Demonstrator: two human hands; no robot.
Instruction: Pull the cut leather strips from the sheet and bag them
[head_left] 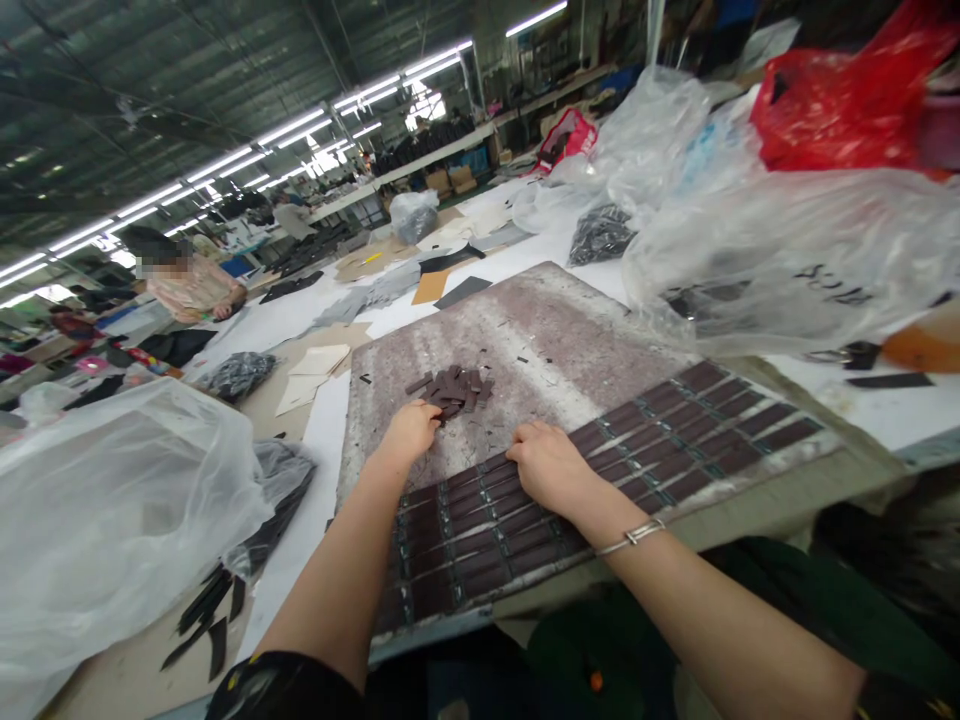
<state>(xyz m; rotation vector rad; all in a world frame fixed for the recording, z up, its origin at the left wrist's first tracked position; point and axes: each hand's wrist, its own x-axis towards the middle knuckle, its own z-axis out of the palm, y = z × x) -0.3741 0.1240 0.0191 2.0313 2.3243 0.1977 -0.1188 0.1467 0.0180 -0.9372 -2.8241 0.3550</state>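
Many strips (459,388) lie heaped on the board (540,300); I judge them light, slightly stiff, best pinched by their edges. My left hand (411,432) is against them, my right hand (546,462) over the dark rows (660,440); both curled, contents indiscernible to me. Bags (780,245) crowd both sides.

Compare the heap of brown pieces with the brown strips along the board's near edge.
The heap is jumbled and overlapping; the strips lie flat in rows. The heap covers a small patch; the strips spread along the near edge. Both are dark brown and on the board.
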